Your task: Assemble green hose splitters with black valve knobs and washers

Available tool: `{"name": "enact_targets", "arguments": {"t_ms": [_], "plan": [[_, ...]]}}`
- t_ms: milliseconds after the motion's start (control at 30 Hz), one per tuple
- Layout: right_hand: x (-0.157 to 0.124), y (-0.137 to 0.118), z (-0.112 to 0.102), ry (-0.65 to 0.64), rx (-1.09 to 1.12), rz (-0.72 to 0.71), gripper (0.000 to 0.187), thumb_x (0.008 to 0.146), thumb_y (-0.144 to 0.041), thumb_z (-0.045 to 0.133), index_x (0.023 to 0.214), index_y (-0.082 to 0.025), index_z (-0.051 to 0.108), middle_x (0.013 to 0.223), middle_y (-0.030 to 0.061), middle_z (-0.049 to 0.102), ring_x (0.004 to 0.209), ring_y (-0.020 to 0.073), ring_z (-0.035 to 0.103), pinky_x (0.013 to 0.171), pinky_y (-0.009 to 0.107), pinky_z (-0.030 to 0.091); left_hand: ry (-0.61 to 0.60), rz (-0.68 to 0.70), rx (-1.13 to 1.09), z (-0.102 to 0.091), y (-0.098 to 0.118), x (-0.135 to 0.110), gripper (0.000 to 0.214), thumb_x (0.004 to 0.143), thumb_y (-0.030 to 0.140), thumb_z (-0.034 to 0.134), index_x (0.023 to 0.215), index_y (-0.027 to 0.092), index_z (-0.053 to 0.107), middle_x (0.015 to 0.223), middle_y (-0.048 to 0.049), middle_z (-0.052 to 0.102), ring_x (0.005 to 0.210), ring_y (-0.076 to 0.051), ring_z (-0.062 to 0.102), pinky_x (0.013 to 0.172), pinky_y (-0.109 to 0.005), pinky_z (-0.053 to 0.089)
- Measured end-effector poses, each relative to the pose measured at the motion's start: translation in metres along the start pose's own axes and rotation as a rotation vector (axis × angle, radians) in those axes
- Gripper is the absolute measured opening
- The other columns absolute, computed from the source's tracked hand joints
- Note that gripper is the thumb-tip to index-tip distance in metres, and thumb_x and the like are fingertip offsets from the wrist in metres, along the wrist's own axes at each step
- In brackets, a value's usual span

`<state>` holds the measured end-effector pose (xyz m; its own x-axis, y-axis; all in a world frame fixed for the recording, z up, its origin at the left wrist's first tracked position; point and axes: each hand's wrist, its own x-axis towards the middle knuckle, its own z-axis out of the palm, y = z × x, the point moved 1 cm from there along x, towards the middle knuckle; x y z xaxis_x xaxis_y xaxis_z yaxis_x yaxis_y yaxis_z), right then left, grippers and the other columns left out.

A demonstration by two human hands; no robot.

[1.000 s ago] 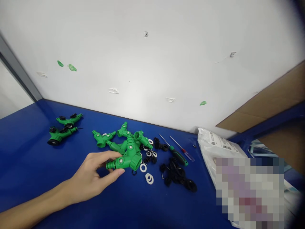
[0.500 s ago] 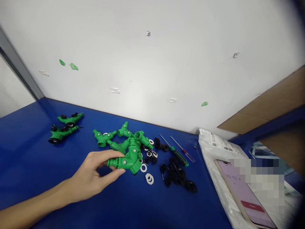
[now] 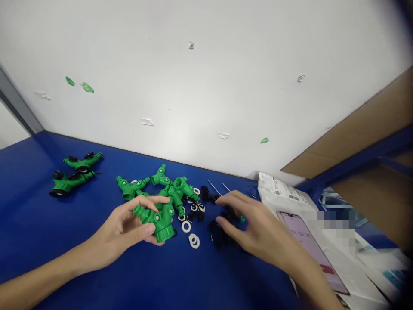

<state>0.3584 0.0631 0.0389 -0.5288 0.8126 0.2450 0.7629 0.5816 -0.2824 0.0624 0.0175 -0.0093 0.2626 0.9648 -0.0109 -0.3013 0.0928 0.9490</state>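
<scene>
My left hand (image 3: 118,230) is closed around a green Y-shaped hose splitter (image 3: 164,224), its wide threaded end turned down toward me. Over a pile of black plastic caps and rings (image 3: 220,236) hovers my right hand (image 3: 258,226), thumb and fingers apart, with nothing visible between them. The hand partly hides the pile and the screwdrivers (image 3: 213,187) behind it. Several more green splitters (image 3: 181,186) lie in a heap beyond my left hand. White washers (image 3: 194,241) and small black parts (image 3: 194,214) are scattered between the two hands.
Two green splitters fitted with black parts (image 3: 66,184) rest at the far left of the blue table (image 3: 80,224). A white wall (image 3: 180,86) stands behind. At right, a phone (image 3: 309,241) showing a timer lies on a white plastic package (image 3: 269,189).
My right hand has come into view from the right, over the black parts. My left hand has drawn the splitter slightly left and turned its wide end downward. The view has shifted slightly right.
</scene>
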Motion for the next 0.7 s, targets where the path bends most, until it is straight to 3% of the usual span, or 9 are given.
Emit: {"name": "enact_targets", "arguments": {"t_ms": [67, 133, 233, 333, 500, 600, 700], "plan": [[0.003, 0.006, 0.01, -0.134, -0.023, 0.038, 0.027, 0.084, -0.029, 0.073, 0.11, -0.023, 0.07, 0.107, 0.0067, 0.071, 0.085, 0.0232, 0.069, 0.074, 0.037, 0.058, -0.042, -0.041, -0.085, 0.0, -0.001, 0.001, 0.013, 0.084, 0.027, 0.073, 0.095, 0.021, 0.067, 0.146, -0.0123, 0.051, 0.106, -0.034, 0.068, 0.076, -0.046, 0.065], [0.003, 0.015, 0.019, -0.23, -0.023, 0.097, 0.032, 0.082, -0.027, 0.073, 0.113, -0.022, 0.07, 0.106, 0.0073, 0.072, 0.085, 0.0248, 0.07, 0.076, 0.039, 0.058, -0.075, -0.055, -0.127, 0.0, -0.003, 0.002, 0.013, 0.086, 0.025, 0.072, 0.097, 0.021, 0.067, 0.146, -0.012, 0.051, 0.109, -0.034, 0.067, 0.075, -0.042, 0.064], [-0.001, 0.029, 0.024, -0.252, 0.039, 0.145, 0.031, 0.084, -0.028, 0.069, 0.114, -0.022, 0.07, 0.103, 0.0065, 0.072, 0.082, 0.023, 0.069, 0.076, 0.038, 0.057, -0.052, -0.07, -0.173, -0.001, -0.004, 0.002, 0.01, 0.087, 0.022, 0.07, 0.097, 0.022, 0.067, 0.145, -0.0111, 0.054, 0.105, -0.03, 0.069, 0.068, -0.031, 0.06], [-0.002, 0.036, 0.025, -0.276, 0.108, 0.125, 0.017, 0.09, -0.028, 0.063, 0.103, -0.023, 0.072, 0.096, 0.004, 0.071, 0.075, 0.0194, 0.066, 0.071, 0.034, 0.054, -0.006, -0.1, -0.211, 0.0, -0.004, 0.002, 0.013, 0.087, 0.02, 0.07, 0.099, 0.024, 0.067, 0.145, -0.0098, 0.055, 0.102, -0.028, 0.07, 0.067, -0.028, 0.057], [0.002, 0.036, 0.027, -0.18, 0.14, 0.125, 0.02, 0.095, -0.033, 0.056, 0.105, -0.022, 0.069, 0.1, 0.0061, 0.07, 0.081, 0.0203, 0.065, 0.074, 0.036, 0.054, 0.046, -0.147, -0.224, 0.003, -0.004, 0.0, 0.014, 0.083, 0.02, 0.075, 0.094, 0.024, 0.068, 0.141, -0.0055, 0.055, 0.106, -0.029, 0.069, 0.074, -0.034, 0.06], [0.002, 0.031, 0.032, -0.154, 0.093, 0.074, 0.017, 0.094, -0.026, 0.055, 0.103, -0.022, 0.07, 0.102, 0.0076, 0.07, 0.088, 0.0224, 0.066, 0.081, 0.04, 0.055, 0.076, -0.196, -0.265, 0.003, -0.004, 0.001, 0.017, 0.078, 0.016, 0.079, 0.084, 0.022, 0.065, 0.126, -0.0021, 0.065, 0.111, -0.028, 0.068, 0.093, -0.042, 0.057], [0.001, 0.016, 0.038, -0.036, 0.044, -0.006, 0.018, 0.093, -0.021, 0.055, 0.105, -0.02, 0.068, 0.111, 0.0109, 0.066, 0.101, 0.0256, 0.064, 0.09, 0.044, 0.053, 0.088, -0.217, -0.314, 0.004, -0.004, 0.003, 0.021, 0.078, 0.016, 0.079, 0.085, 0.022, 0.061, 0.111, -0.0036, 0.073, 0.119, -0.026, 0.064, 0.105, -0.042, 0.048]]}}
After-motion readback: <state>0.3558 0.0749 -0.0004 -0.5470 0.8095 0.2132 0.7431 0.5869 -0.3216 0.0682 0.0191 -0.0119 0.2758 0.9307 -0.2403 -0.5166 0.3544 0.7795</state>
